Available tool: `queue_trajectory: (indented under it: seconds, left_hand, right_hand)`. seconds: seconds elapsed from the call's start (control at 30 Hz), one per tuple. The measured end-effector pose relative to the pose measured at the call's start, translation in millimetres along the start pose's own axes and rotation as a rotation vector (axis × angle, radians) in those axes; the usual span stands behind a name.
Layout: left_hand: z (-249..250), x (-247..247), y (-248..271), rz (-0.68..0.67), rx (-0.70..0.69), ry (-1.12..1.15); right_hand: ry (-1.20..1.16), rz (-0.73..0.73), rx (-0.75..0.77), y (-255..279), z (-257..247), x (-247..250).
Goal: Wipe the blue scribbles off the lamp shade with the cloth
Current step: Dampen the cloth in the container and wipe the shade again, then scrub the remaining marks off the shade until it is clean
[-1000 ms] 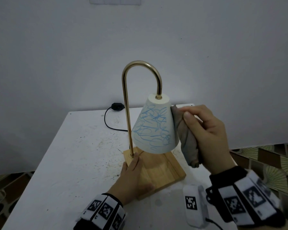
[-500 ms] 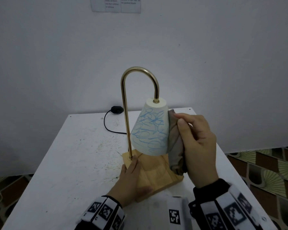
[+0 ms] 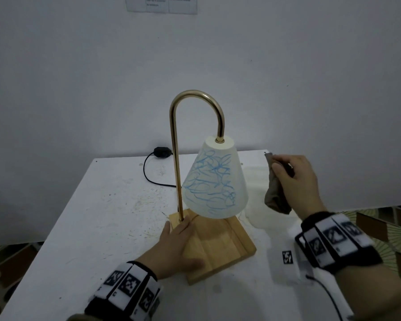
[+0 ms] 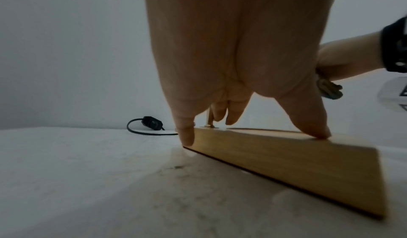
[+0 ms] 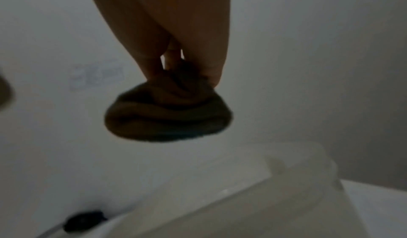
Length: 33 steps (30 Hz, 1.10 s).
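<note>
A white cone lamp shade (image 3: 237, 181) covered with blue scribbles (image 3: 210, 184) hangs from a curved brass stem (image 3: 175, 158) on a square wooden base (image 3: 220, 246). My left hand (image 3: 176, 246) lies flat on the base (image 4: 286, 163) beside the stem's foot, fingers (image 4: 186, 133) straight and pressing down. My right hand (image 3: 296, 184) grips a bunched grey-brown cloth (image 3: 276, 195) in the air to the right of the shade, a gap between cloth and shade. In the right wrist view the cloth (image 5: 169, 112) hangs in a wad below the fingers.
The lamp stands on a white, scuffed table (image 3: 90, 216) against a pale wall. A black cord with an inline switch (image 3: 161, 152) runs behind the lamp. The table's right edge lies just beyond my right hand; patterned floor (image 3: 384, 230) shows past it.
My right hand has pulled the cloth off the shade's right side and moved it rightward, leaving a gap. The left hand stays on the base. The scribbles look unchanged.
</note>
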<state>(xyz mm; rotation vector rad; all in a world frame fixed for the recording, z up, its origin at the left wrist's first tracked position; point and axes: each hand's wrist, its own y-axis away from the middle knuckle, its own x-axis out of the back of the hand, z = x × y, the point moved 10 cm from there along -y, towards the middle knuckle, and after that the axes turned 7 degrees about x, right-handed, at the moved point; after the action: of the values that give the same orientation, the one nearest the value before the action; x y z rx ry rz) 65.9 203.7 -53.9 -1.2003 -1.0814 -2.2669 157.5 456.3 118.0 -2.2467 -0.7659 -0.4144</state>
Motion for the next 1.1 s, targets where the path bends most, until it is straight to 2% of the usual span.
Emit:
queue_trajectory:
  seconds: [0.1,0.2,0.37,0.47,0.53,0.6,0.67,0.73,0.77,0.87,0.9,1.1]
  left_hand:
    - [-5.8,4.5,-14.2,0.050,-0.096,-0.049]
    - [-3.3,8.8,-16.3,0.041,-0.125,-0.096]
    - [0.0,12.1,-10.1,-0.028,-0.102,-0.127]
    - [-2.5,11.0,-10.1,-0.027,-0.108,-0.136]
    - [-6.0,9.9,-11.9,-0.006,-0.120,-0.145]
    - [-9.9,7.5,-13.9,0.005,-0.121,-0.144]
    - [-11.2,6.2,-15.1,0.015,-0.117,-0.153]
    - [-12.1,5.5,-14.5,0.029,-0.100,-0.164]
    - [-12.3,4.9,-12.1,0.037,-0.089,-0.169]
    - [-15.2,-0.2,-7.2,0.078,-0.069,-0.183]
    - [-15.1,-1.9,-4.6,0.095,-0.065,-0.182]
    - [-10.2,-13.1,19.3,0.201,-0.006,-0.116]
  right_hand:
    - [0.170,-0.226,0.035,-23.7,26.0,-40.6]
    - [0.302,-0.440,0.040,-24.5,58.4,-82.2]
    - [0.382,-0.621,-0.031,-7.2,95.6,-110.6]
    - [0.397,-0.632,-0.056,3.1,98.5,-104.6]
    - [0.424,-0.503,0.011,9.1,78.9,-86.0]
    - [0.371,-0.312,0.171,26.2,37.2,-60.7]
    - [0.239,-0.256,0.244,62.8,1.3,-45.7]
    - [0.145,-0.313,0.242,104.3,-18.1,-45.0]
    - [0.120,-0.388,0.216,123.7,-22.1,-50.0]
    - [0.211,-0.742,0.100,170.2,-14.9,-79.1]
    - [0.279,-0.811,0.075,178.7,-10.9,-83.5]
    - [0.321,-0.893,0.015,191.0,-8.8,-89.3]
